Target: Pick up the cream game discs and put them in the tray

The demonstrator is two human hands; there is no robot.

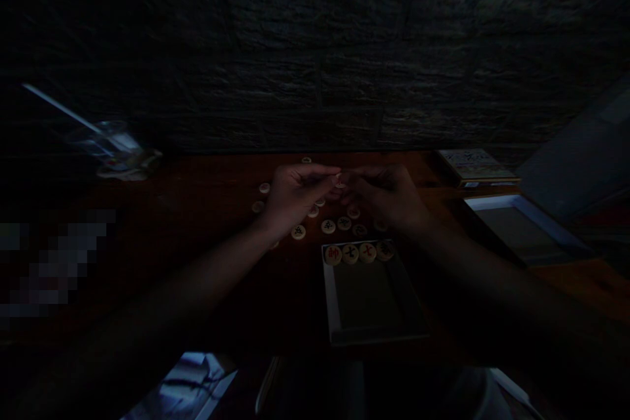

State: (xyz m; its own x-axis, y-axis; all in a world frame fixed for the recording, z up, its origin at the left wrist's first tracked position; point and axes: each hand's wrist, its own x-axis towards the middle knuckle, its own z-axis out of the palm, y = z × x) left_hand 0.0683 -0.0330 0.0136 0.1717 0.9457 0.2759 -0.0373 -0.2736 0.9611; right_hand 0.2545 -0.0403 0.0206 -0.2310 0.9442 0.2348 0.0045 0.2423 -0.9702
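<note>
Wall [295, 46]: dark stone, behind table [207, 210]
Left hand [291, 197]: pinching round game piece [339, 180]
Right hand [391, 195]: touching fingertips there; grip, I can't tell
Box [367, 295]: about five o'clock, four pieces [350, 253] inside

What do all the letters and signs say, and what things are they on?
No sign is clear enough to quote for certain.
Four round pieces in the near tray: red or dark signs, too dim to read surely.
Loose pieces on the table: signs too small and dark.
Piece at the left hand: red mark, too small.
Patterned box: printing too blurred.
</note>
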